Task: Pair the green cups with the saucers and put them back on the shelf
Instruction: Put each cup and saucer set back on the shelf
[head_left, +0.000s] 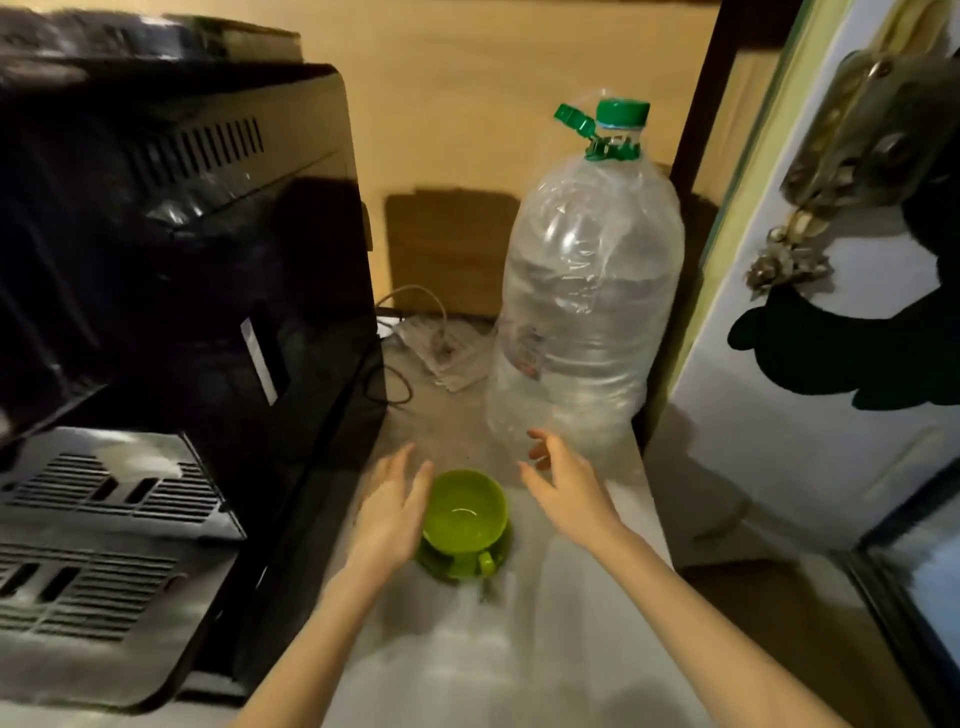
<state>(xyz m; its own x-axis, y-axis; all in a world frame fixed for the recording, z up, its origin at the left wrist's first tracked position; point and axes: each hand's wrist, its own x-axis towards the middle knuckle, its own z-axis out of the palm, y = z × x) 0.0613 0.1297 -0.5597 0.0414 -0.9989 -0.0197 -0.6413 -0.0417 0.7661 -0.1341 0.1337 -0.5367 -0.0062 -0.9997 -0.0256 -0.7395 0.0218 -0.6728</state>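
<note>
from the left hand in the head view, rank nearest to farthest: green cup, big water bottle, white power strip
1. Green cup, on its saucer, just right of the left hand.
2. Big water bottle, farther back right.
3. White power strip, at the back by the wall.

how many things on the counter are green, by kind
green cup: 1
green saucer: 1
green cap on the water bottle: 1
Total: 3
</note>
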